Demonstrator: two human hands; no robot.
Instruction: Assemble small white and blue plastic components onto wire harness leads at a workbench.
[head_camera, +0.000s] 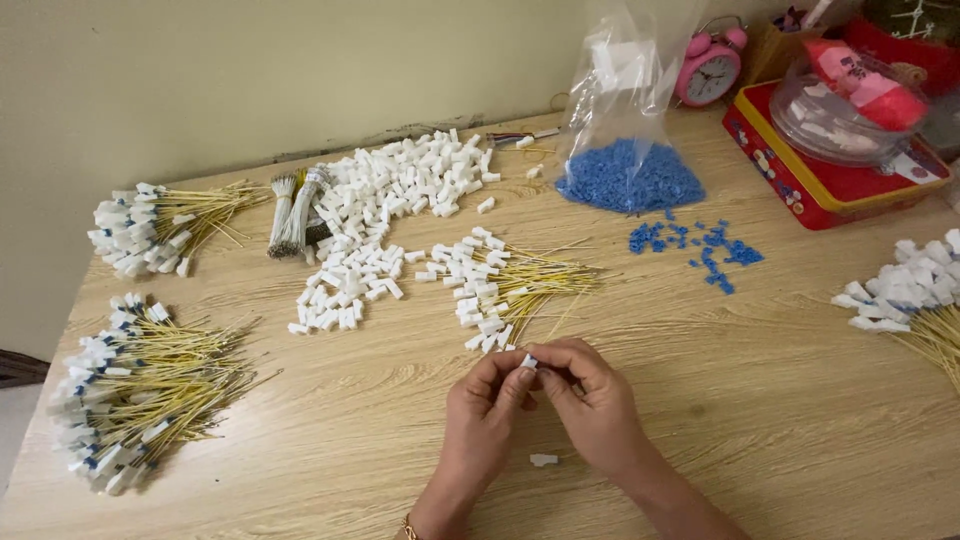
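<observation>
My left hand (482, 415) and my right hand (598, 405) meet over the wooden table (760, 420), fingertips pinched together on one small white plastic connector (529, 361) with a blue spot on it. Just beyond the hands lies a pile of yellow wires with white connectors (505, 288). Another loose white connector (543, 460) lies on the table under my wrists.
A heap of loose white connectors (385, 205) and a grey wire bundle (292, 212) lie at the back. Finished yellow-wire bundles (140, 385) sit left and far right (915, 295). A clear bag of blue pieces (630, 175), scattered blue pieces (700, 245), a pink alarm clock (708, 68) and a red tin (830, 180) stand back right.
</observation>
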